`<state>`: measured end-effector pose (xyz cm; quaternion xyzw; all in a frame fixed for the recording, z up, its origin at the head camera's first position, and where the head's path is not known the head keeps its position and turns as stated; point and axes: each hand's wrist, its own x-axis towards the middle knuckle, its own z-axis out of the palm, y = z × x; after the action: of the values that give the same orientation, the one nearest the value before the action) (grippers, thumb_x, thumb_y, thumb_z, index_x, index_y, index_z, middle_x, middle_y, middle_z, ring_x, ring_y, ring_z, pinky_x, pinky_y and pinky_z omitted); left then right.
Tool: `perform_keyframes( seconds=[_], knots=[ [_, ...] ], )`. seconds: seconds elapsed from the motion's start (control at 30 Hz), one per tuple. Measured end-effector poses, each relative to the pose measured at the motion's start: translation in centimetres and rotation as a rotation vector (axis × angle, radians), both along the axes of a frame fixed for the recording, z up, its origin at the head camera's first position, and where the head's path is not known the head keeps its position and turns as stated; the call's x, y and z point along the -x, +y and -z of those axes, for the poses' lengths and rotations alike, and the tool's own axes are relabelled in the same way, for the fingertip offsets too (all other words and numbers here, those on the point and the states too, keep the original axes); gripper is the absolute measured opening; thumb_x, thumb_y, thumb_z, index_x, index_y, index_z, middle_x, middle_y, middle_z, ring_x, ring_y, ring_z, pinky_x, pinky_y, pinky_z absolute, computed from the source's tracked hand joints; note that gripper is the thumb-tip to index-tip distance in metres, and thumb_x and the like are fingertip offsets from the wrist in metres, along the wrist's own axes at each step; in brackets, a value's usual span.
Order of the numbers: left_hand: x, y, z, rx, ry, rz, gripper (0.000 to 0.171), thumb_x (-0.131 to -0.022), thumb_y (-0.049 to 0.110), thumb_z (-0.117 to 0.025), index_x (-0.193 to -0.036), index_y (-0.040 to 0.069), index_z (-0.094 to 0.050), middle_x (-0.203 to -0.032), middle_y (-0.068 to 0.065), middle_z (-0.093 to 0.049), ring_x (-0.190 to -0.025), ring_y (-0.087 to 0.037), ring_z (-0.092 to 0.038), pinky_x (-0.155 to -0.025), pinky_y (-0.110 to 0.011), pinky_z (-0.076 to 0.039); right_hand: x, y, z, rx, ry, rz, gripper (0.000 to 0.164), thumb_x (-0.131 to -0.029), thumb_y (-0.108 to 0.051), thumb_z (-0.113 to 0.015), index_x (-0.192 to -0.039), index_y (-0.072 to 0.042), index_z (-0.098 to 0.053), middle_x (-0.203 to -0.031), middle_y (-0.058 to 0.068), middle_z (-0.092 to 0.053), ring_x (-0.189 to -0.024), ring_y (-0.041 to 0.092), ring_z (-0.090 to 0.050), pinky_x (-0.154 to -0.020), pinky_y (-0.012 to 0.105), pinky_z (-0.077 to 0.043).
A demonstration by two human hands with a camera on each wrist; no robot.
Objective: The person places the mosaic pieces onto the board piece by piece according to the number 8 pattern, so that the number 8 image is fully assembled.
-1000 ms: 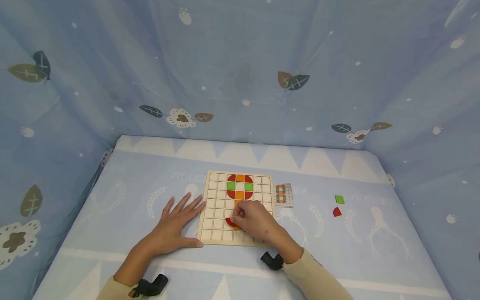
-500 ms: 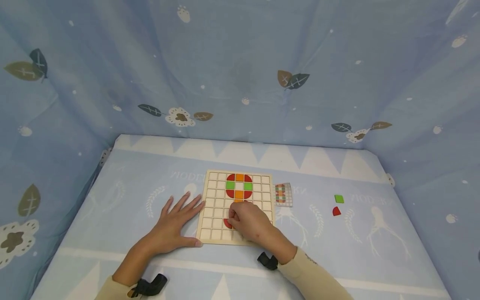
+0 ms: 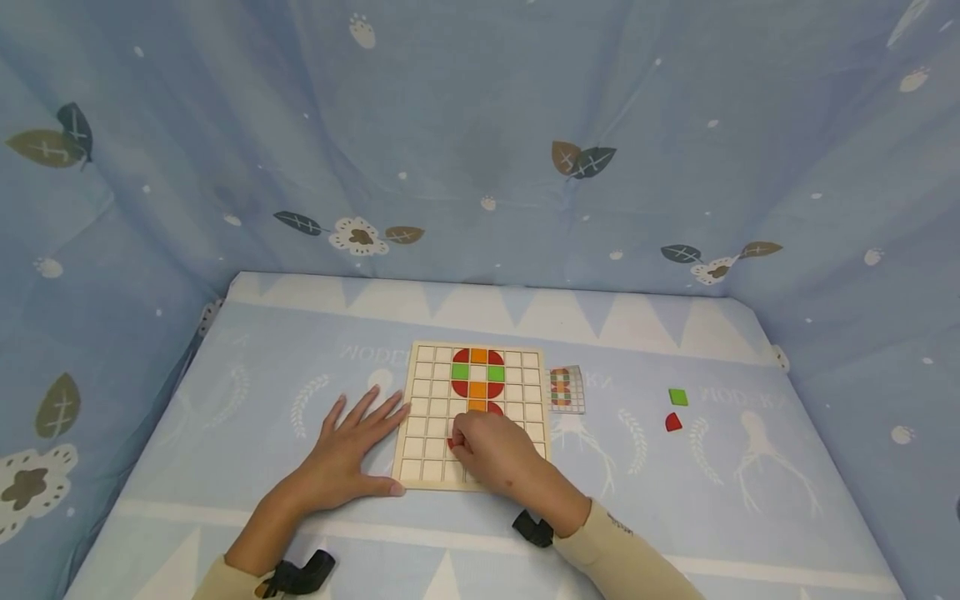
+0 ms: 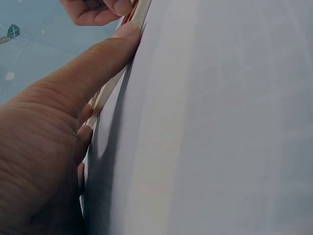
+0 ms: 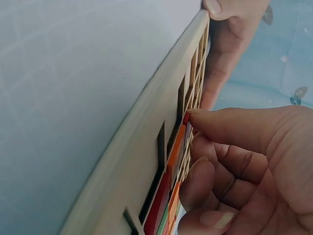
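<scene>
The wooden grid board (image 3: 415,448) lies on the table with red, orange and green tiles set in its middle columns. Flat with spread fingers, my left hand (image 3: 341,458) rests at the board's left side, its thumb at the near left corner. My right hand (image 3: 495,450) is over the lower middle of the board with curled fingers. In the right wrist view its thumb tip is on a red quarter-circle tile (image 5: 186,117), beside an orange tile (image 5: 175,149) in the grid. In the head view the right hand hides most of that red tile and the lower pattern.
A small pattern card (image 3: 567,390) lies against the board's right side. Farther right on the table are a loose green square tile (image 3: 678,397) and a loose red quarter-circle tile (image 3: 673,422). Blue patterned cloth (image 3: 487,150) rises behind the table and at both sides.
My right hand has moved slightly left and lower over the board, covering more of the red tile and the orange one beside it. My left hand stays in place.
</scene>
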<state>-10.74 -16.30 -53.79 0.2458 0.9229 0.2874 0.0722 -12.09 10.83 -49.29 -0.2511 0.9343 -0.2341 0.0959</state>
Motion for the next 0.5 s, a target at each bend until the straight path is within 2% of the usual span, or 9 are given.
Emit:
perform_keyframes(
  seconds=[0.27,0.5],
  knots=[
    [0.0,0.1,0.0,-0.001,0.01,-0.008,0.111,-0.073,0.069,-0.084,-0.164,0.024,-0.039,-0.172,-0.001,-0.027,-0.16,-0.037,-0.008,-0.121,-0.066,0.005,-0.2,1.4,-0.2,0.052,-0.055,0.043,0.019,-0.095,-0.014,-0.077,-0.081,-0.019,-0.065,-0.067,-0.011,-0.053,-0.059,0.006,-0.049,-0.053,0.022,-0.042],
    [0.0,0.2,0.0,0.007,-0.008,-0.02,0.113,-0.071,0.067,-0.086,-0.164,0.024,-0.039,-0.172,0.0,-0.027,-0.16,-0.036,-0.007,-0.122,-0.066,0.007,0.0,5.7,-0.7,0.097,-0.025,0.147,0.018,-0.094,-0.014,-0.078,-0.083,-0.021,-0.065,-0.067,-0.011,-0.052,-0.06,0.006,-0.048,-0.053,0.024,-0.041]
  ],
)
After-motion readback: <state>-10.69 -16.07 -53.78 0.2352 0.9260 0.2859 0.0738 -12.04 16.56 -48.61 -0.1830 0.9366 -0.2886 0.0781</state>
